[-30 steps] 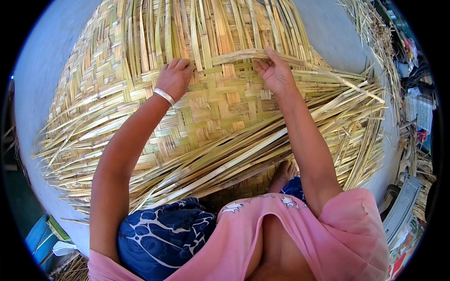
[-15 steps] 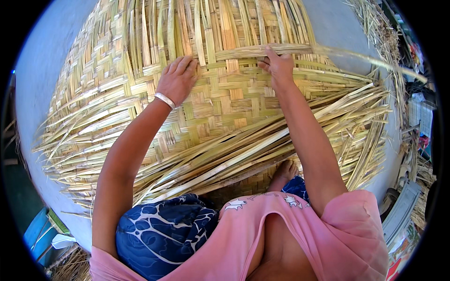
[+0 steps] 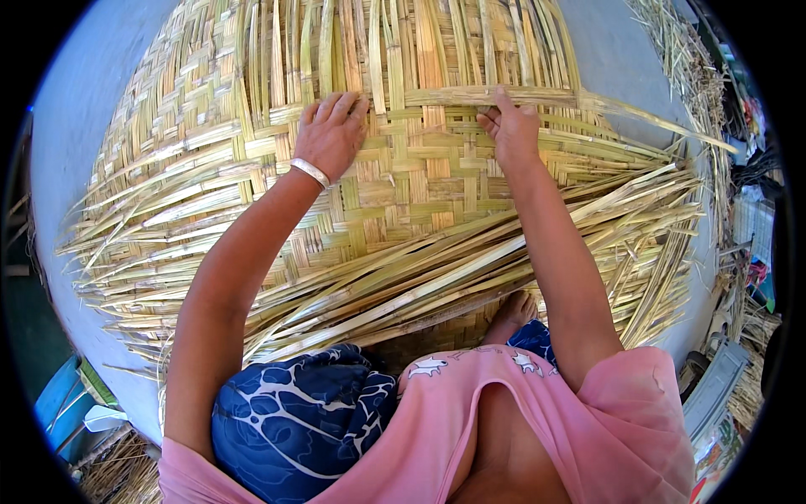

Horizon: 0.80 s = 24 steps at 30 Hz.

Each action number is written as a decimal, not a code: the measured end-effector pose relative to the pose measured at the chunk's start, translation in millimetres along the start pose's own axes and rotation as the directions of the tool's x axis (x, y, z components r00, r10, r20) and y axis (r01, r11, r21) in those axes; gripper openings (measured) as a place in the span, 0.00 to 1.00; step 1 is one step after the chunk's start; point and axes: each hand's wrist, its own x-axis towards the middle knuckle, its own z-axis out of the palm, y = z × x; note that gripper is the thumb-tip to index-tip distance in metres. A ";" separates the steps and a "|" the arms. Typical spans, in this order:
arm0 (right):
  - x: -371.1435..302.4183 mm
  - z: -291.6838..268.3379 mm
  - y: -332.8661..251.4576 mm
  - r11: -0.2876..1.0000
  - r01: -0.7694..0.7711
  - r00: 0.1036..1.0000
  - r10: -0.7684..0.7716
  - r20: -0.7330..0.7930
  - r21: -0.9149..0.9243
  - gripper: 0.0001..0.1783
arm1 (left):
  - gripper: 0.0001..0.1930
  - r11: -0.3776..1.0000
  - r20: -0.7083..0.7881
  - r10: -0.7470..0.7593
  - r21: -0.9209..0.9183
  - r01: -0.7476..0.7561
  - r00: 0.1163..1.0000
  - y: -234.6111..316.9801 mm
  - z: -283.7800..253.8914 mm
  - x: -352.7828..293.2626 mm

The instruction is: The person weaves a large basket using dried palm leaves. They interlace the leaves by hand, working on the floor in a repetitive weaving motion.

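A large woven mat (image 3: 411, 181) of split cane strips spreads before me. My left hand (image 3: 332, 139), with a pale bangle at its wrist, rests palm down on the weave, fingers stretched out and the tips at the feet of the upright strips (image 3: 336, 50). Between the thumb and fingers of my right hand (image 3: 514, 130) is a long flat cane strip (image 3: 550, 97), laid crosswise along the top of the woven part. Its far right end sticks out past the mat's edge. Whether its left end runs under the upright strips by my left hand, I cannot tell.
A pile of loose cane strips (image 3: 420, 281) lies across the near part of the mat, beside my bare foot (image 3: 512, 315). Grey floor (image 3: 75, 134) surrounds the mat. Straw-like scraps (image 3: 672, 50) line the right edge; a blue container (image 3: 63, 403) stands at lower left.
The crosswise strip has shifted left, and less of it sticks out at the right. My right hand keeps its pinch on it. The left hand stays on the weave; the view has shifted slightly.
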 end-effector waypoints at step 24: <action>-3.7 41.9 18.9 0.975 0.003 0.989 0.030 0.146 -0.223 0.09 | 0.19 0.990 -0.091 -0.080 -0.127 0.068 0.993 5.2 8.1 -3.9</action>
